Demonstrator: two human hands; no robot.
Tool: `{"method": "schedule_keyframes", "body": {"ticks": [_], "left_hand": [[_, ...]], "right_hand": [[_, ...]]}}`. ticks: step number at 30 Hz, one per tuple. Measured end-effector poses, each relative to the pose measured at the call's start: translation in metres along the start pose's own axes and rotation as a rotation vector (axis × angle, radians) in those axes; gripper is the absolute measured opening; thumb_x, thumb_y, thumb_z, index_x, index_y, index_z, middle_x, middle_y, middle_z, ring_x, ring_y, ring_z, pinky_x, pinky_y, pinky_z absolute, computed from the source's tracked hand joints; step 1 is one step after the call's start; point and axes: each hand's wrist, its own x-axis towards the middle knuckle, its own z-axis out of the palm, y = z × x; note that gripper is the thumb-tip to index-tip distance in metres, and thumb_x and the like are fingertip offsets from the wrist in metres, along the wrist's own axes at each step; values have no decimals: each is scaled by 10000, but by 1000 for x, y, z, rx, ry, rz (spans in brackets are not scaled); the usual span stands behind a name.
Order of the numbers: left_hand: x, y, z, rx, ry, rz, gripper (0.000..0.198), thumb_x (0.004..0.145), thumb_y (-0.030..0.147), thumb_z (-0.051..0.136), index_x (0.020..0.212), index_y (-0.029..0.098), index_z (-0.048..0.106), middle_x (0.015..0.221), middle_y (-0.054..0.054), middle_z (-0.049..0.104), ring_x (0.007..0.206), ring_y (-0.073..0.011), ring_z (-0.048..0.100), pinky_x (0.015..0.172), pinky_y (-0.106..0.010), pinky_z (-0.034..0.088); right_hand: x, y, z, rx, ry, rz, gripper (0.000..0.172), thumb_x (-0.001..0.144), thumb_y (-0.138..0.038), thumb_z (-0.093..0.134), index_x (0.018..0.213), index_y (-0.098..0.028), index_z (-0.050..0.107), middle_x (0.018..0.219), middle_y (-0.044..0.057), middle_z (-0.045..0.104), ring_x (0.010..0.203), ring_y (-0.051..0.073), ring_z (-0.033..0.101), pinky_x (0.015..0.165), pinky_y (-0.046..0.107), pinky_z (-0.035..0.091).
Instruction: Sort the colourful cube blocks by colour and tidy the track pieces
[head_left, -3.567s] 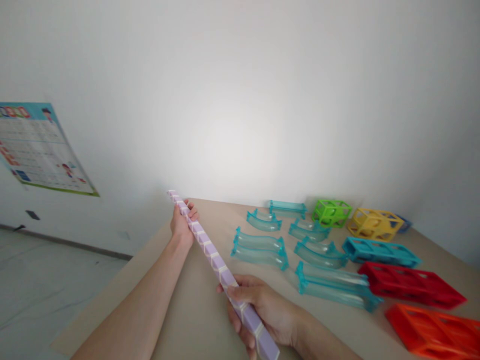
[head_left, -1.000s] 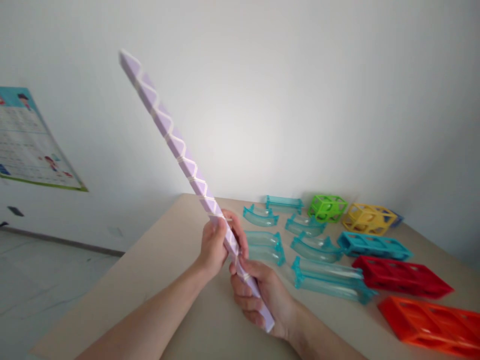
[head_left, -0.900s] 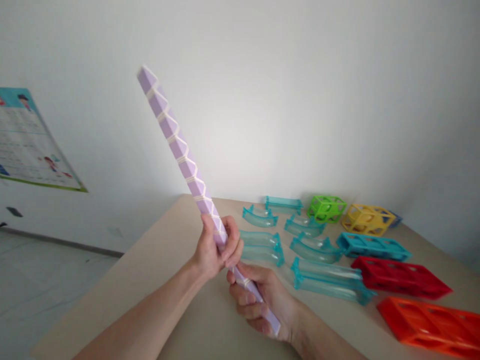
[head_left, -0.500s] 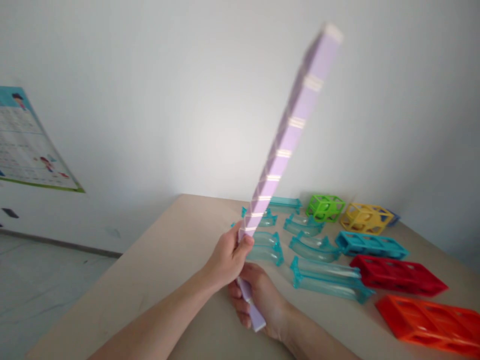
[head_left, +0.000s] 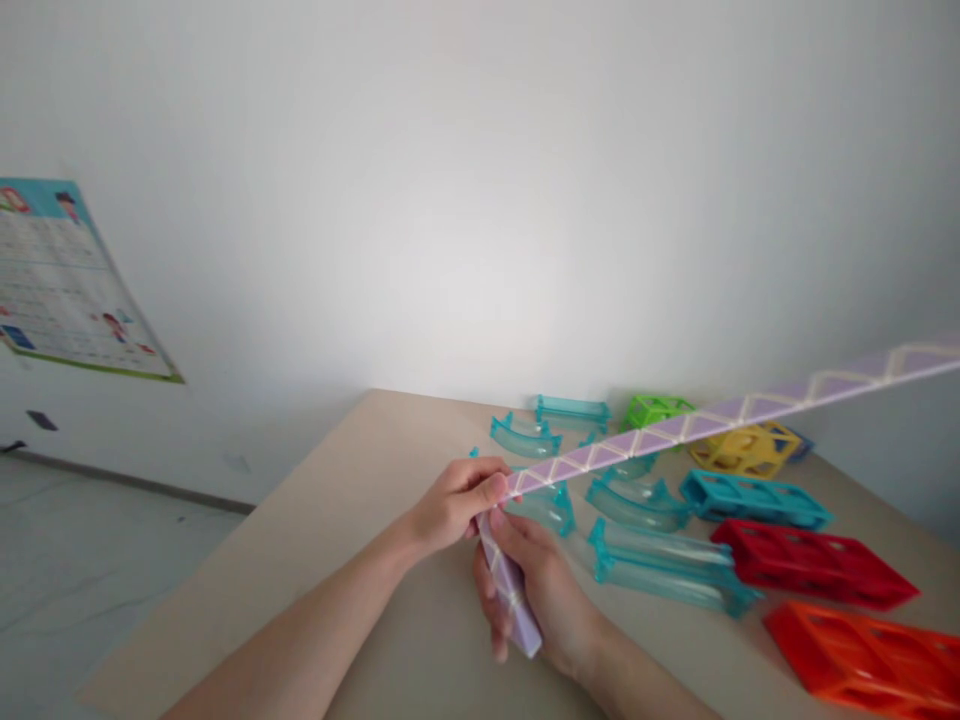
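Both my hands are on a long lilac snake puzzle (head_left: pixel 660 434) made of wedge segments with white edges. My left hand (head_left: pixel 459 502) is closed around it near the bend, thumb on top. Just below, my right hand (head_left: pixel 553 590) grips the short end, which slants down toward me between thumb and fingers. From the left hand the long arm of the snake runs right and slightly up, past the right edge of view. It passes in front of some of the toy pieces. The segments right at the bend are partly hidden by my fingers.
On the beige table (head_left: pixel 405 440) lie several clear teal track pieces (head_left: pixel 667 570). To the right are a teal frame block (head_left: pixel 754 498), a red one (head_left: pixel 817 562), an orange one (head_left: pixel 870 655), a yellow one (head_left: pixel 742 450) and a green one (head_left: pixel 656 408). A poster (head_left: pixel 75 290) hangs on the wall.
The snake puzzle was straight and pointed steeply up; now it is bent between my hands. Its long upper part has swung down to the right.
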Motion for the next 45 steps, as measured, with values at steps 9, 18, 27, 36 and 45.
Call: {"method": "schedule_keyframes", "body": {"ticks": [9, 18, 27, 36, 45], "left_hand": [[2, 0, 3, -150, 21, 75, 384, 775, 475, 666, 636, 122, 604, 550, 8, 453, 457, -98, 439, 441, -220, 361], [6, -7, 0, -188, 43, -24, 337, 809, 454, 645, 861, 121, 653, 649, -74, 679, 551, -191, 655, 534, -271, 507], [6, -3, 4, -146, 53, -190, 350, 822, 453, 628, 762, 108, 640, 704, -121, 713, 629, -220, 695, 595, -300, 554], [7, -2, 11, -68, 136, -141, 367, 795, 488, 642, 724, 128, 662, 638, -75, 686, 560, -178, 663, 540, -264, 539], [9, 1, 2, -28, 337, -138, 346, 743, 477, 684, 639, 151, 634, 545, -16, 619, 478, -158, 599, 468, -254, 494]], "right_hand": [[-4, -6, -7, -388, 381, -463, 359, 813, -515, 637, 808, -159, 592, 638, 16, 615, 454, 118, 530, 429, 250, 447], [-3, -15, -10, -328, 569, -539, 321, 770, -462, 694, 734, -146, 648, 582, 23, 641, 457, 139, 556, 446, 260, 487], [0, -20, -18, -429, 605, -584, 290, 753, -393, 703, 610, -151, 628, 503, -7, 607, 441, 111, 516, 440, 209, 428], [1, -17, -21, -506, 637, -623, 273, 766, -417, 685, 706, -161, 614, 516, -11, 598, 449, 135, 537, 451, 240, 448], [9, -3, -30, -708, 399, -807, 173, 769, -229, 694, 941, -210, 677, 878, 45, 662, 783, 184, 625, 705, 305, 524]]}}
